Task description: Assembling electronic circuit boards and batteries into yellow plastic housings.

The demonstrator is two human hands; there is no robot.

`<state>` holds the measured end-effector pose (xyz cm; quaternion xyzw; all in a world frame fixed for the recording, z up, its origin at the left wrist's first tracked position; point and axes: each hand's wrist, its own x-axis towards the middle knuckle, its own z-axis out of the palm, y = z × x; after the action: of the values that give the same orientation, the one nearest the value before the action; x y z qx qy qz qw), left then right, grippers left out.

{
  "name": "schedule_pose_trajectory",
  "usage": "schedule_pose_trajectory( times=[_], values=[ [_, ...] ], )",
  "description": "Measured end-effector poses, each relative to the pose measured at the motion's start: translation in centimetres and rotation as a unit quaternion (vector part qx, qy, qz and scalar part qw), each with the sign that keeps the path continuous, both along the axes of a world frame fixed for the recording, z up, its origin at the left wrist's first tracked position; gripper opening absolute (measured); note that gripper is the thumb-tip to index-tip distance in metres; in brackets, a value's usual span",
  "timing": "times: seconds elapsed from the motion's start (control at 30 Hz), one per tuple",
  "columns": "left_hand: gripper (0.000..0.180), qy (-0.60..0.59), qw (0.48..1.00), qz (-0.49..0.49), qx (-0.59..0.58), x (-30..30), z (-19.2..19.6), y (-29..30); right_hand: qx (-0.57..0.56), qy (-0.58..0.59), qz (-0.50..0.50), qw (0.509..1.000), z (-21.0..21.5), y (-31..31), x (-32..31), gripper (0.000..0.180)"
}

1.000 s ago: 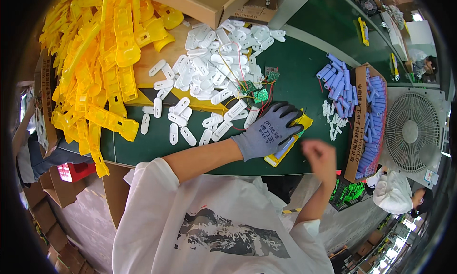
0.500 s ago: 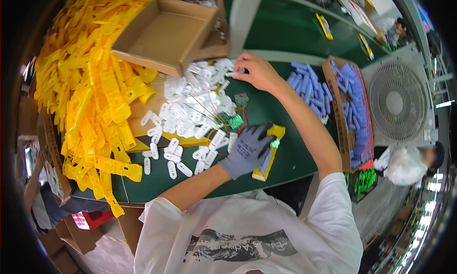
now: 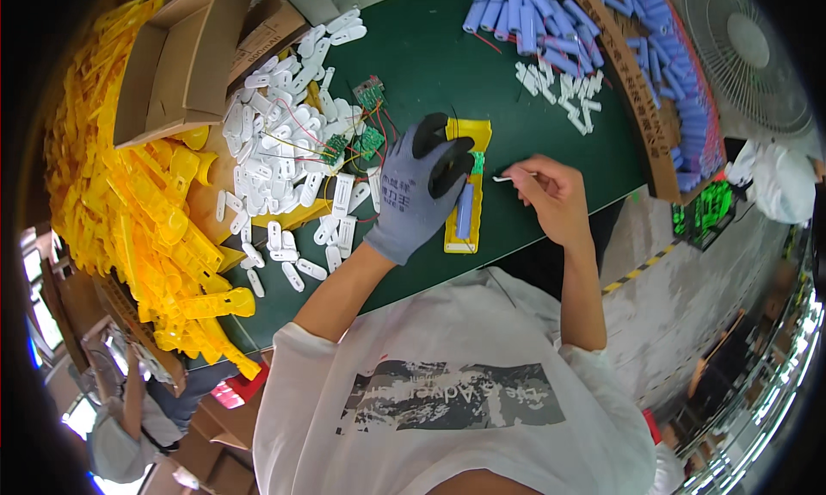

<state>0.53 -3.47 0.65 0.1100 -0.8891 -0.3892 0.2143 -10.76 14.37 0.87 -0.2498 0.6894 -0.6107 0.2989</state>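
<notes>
My left hand [image 3: 417, 189], in a grey glove with black fingertips, has its fingers curled over the left edge of a yellow plastic casing [image 3: 483, 138]. In the casing lie a blue cylindrical battery cell [image 3: 465, 213] and a small green circuit board [image 3: 477, 163]. My bare right hand [image 3: 555, 201] is just right of the casing, pinching a small white plastic piece [image 3: 502, 179] between thumb and finger. Left of the gloved hand are green circuit boards [image 3: 371, 142] with thin wires and a heap of white oval plastic pieces [image 3: 258, 168].
Yellow casings [image 3: 155, 228] are piled high at the left, beside an open cardboard box [image 3: 172, 73]. Loose blue cells [image 3: 525, 17] and small white parts [image 3: 568, 95] lie at the far right. Beyond them stand a carton of cells [image 3: 632, 90] and a fan [image 3: 747, 39].
My right hand has come back from the white pieces to beside the casing, carrying a small white piece. The casing now stands straighter under my left hand. The whole view has shifted.
</notes>
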Motion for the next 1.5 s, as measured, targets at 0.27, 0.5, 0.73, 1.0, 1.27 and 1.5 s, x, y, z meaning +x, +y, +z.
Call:
schedule_pose_trajectory(
  times=[0.27, 0.5, 0.73, 1.0, 1.27, 1.5],
  values=[
    [0.026, -0.017, 1.0, 0.003, 0.021, -0.2, -0.6, 0.0, 0.123, 0.022, 0.117, 0.985, 0.9, -1.1, -0.9, 0.016],
    [0.028, -0.034, 0.999, 0.016, -0.02, 0.3, -0.6, 0.2, 0.12, -0.007, 0.042, 0.992, 2.2, -2.4, 0.7, 0.025],
    [0.028, -0.022, 0.999, 0.021, -0.02, 0.0, -0.7, 0.2, 0.05, -0.069, -0.036, 0.996, 2.1, -2.4, 2.1, 0.042],
    [0.031, -0.005, 0.996, 0.034, 0.081, 0.6, 0.2, 0.4, -0.074, -0.153, -0.082, 0.982, 0.7, -3.0, 3.4, 0.037],
    [0.031, 0.034, 0.883, 0.043, 0.466, 0.7, 0.4, 0.9, -0.114, -0.112, -0.112, 0.981, 0.9, -4.7, 4.8, 0.038],
    [0.028, 0.091, 0.96, 0.014, 0.266, 1.2, -0.9, 1.0, -0.075, -0.088, -0.098, 0.988, 0.9, -5.1, 5.8, 0.038]
  ],
)
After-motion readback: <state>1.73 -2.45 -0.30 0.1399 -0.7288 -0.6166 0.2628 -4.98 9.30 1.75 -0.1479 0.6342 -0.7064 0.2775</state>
